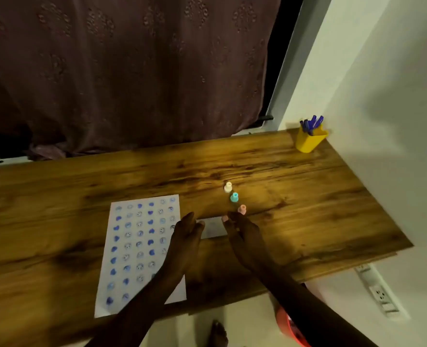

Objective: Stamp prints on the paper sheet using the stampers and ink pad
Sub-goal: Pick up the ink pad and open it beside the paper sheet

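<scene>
A white paper sheet point(142, 251) lies on the wooden desk point(57, 186), covered with rows of blue heart and smiley prints. Right of it sits a pale grey ink pad point(213, 227). My left hand point(186, 236) rests against the pad's left edge with its fingers straight, and its forearm crosses the sheet's lower right corner. My right hand point(243, 236) touches the pad's right upper corner with its fingertips. Three small stampers stand in a line just beyond the pad: white point(228, 187), teal point(234, 197) and pink point(242, 209). Neither hand holds a stamper.
A yellow cup point(308, 140) with blue pens stands at the desk's far right corner by the white wall. A dark curtain hangs behind the desk. A power strip point(377, 291) is on the wall below the desk's right end. A foot shows on the floor.
</scene>
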The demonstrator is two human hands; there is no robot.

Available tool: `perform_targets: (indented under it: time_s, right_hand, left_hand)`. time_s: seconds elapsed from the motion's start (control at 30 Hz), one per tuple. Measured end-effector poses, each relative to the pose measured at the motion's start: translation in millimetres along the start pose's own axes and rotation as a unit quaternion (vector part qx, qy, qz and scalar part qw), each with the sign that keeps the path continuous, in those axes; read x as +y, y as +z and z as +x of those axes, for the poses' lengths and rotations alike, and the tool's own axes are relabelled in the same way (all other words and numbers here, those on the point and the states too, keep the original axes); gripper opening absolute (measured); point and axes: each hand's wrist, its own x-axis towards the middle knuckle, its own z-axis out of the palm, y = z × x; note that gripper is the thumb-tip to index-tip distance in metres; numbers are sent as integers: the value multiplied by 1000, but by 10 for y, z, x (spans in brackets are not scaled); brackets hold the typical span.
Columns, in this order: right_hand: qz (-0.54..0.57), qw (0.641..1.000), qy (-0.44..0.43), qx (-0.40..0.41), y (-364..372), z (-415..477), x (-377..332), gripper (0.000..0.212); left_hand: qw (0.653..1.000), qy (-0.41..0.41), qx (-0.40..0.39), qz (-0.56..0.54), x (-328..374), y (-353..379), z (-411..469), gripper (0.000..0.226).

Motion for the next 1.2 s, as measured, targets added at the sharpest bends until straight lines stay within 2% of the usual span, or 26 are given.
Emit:
perform_targets:
  time_s: [0.07,0.17,0.43,0.63,0.83,1.1,1.2]
  right_hand:
    - [16,999,33,-23,1,36,42,43]
    - [28,997,57,-50,19,49,112,47]
    - [41,993,90,-58,76,66,93,51]
    - [46,993,105,-34,141,58,-11,47]
    - [13,998,64,-11,385,113,-344,40]
    - [9,998,-2,-64,1060,78,-981,41]
    - [10,995,-16,-93,1424,37,-1165,45]
  left_hand:
    - [999,-24,-13,21,-7,44,43,58]
    - [998,-58,-31,-19,-60,96,72,61]
    - [994,-93,-16,-56,-90,192,100,65]
    - [985,-116,-19,-123,-42,63,137,58]
    - [980,-93,13,-177,-9,-433,76,53]
    - [965,-65,110,-231,-177,-1481,-163,47]
    - [969,-52,128,-205,-329,-1854,-354,41]
